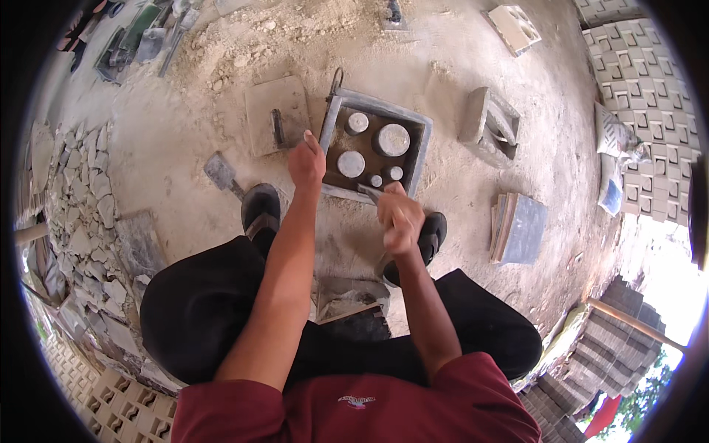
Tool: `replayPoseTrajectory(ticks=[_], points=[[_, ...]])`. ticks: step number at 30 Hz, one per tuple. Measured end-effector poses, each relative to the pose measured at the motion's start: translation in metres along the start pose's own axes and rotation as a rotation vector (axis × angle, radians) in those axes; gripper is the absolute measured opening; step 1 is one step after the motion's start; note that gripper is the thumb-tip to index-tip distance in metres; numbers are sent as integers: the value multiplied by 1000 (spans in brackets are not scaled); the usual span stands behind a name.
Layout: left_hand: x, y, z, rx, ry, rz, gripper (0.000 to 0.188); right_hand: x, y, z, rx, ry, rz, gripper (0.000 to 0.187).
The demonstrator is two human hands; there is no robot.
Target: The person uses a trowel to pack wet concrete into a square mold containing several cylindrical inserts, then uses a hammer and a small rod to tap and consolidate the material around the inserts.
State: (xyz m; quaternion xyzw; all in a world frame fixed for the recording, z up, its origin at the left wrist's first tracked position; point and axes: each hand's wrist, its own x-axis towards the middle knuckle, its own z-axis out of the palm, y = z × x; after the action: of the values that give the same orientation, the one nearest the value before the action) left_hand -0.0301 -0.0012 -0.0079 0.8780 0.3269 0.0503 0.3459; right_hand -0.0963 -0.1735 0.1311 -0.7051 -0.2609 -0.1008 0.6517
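Note:
A square grey mould box [380, 105] sits on the ground before me, with brown material inside. Several round pale-topped cylinders [393, 139] of different sizes stand in it. My right hand [399, 220] is closed around a small trowel [368, 192], whose flat grey blade reaches over the near wall of the box. Beside the box's left wall is my left hand [306, 162], closed with the thumb stretched forward; its fingers are hidden, so what it grips cannot be made out. To its left lies a square plate [258, 100] with a dark handle [278, 127].
A scoop-like tool [221, 173] lies near my left foot. On the right are a hollow mould [491, 127] and stacked slabs [521, 227]. Loose sand [251, 44] spreads at the far left, rubble [85, 199] at the left. Stacked blocks [650, 111] stand far right.

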Motion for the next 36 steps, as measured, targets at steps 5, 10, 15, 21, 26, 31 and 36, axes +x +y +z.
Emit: replayPoseTrajectory(ticks=[5, 10, 15, 21, 26, 31, 36], points=[[-8, -7, -7, -29, 6, -28, 67, 24, -17, -6, 195, 193, 274, 45], [-1, 3, -7, -23, -22, 20, 67, 17, -1, -7, -23, -233, 317, 37], [-6, 10, -8, 2, -1, 0, 69, 20, -16, -43, 301, 3, 458, 41], [7, -5, -12, 38, 59, 2, 70, 32, -48, -26, 167, 53, 385, 36], [-22, 6, 1, 29, -4, -76, 70, 15, -25, -28, -10, 204, 484, 39], [-22, 3, 1, -48, 13, -285, 63, 7, -25, -18, 116, 492, 262, 39], [-1, -41, 12, 48, 80, -330, 56, 25, -28, -23, 143, 435, 417, 44]])
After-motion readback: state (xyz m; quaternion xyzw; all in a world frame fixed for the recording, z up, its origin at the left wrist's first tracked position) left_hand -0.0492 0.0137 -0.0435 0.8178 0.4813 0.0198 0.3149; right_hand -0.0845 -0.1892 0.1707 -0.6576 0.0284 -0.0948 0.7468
